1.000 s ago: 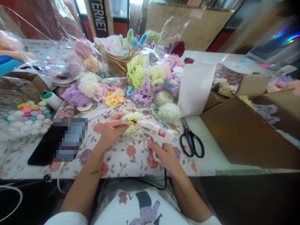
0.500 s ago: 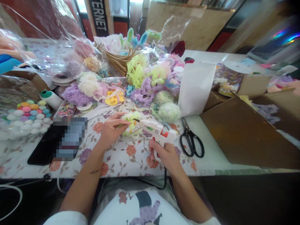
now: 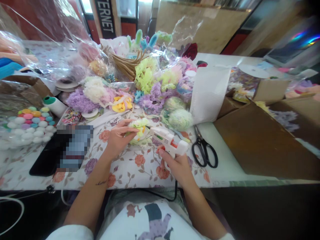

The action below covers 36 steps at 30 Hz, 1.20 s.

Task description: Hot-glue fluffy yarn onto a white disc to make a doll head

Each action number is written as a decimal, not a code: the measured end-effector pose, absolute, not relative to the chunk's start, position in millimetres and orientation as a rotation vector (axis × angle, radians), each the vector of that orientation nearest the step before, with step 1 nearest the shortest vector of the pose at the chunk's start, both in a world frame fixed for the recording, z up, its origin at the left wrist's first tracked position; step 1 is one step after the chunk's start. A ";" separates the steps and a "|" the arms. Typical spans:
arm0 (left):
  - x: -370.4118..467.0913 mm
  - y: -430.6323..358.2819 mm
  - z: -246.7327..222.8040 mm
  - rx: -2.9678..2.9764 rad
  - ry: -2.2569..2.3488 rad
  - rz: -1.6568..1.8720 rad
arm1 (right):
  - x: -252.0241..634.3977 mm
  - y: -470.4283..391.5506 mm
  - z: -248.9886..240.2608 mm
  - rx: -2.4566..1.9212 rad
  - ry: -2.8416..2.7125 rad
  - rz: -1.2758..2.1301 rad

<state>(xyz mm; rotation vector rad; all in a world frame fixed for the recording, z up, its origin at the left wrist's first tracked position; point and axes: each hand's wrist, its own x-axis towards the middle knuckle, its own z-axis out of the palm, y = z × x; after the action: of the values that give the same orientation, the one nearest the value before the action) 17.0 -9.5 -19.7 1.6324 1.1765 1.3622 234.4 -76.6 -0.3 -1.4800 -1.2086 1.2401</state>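
Note:
A white glue gun with a green label and red parts is gripped in my right hand, its dark nozzle pointing left. The nozzle tip is at a ruffled yellow-green and white piece with touches of orange. My left hand pinches that piece at its left side, fingers closed on it. Black-handled scissors lie just right of the glue gun. Behind the hands sits a pale green yarn ball.
Phones and a bag of pompoms are at the left. Yarn bundles and brown stems are heaped behind. A white sheet stands beside an open cardboard box at the right. A black cord hangs over the table edge.
The glue gun has tilted and shifted slightly, its nozzle still by the piece. More of the piece's white and orange part shows beneath my left fingers.

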 end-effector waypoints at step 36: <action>16.4 -8.6 -19.5 1.563 1.218 1.363 | 226.5 -83.1 1.7 -1.496 -1.031 1.431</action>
<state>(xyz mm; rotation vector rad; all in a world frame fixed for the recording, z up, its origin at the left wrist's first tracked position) 16.4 -8.6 -19.5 1.5625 1.2185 1.3631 226.5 -83.1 1.7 -1.4962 -1.0308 1.4315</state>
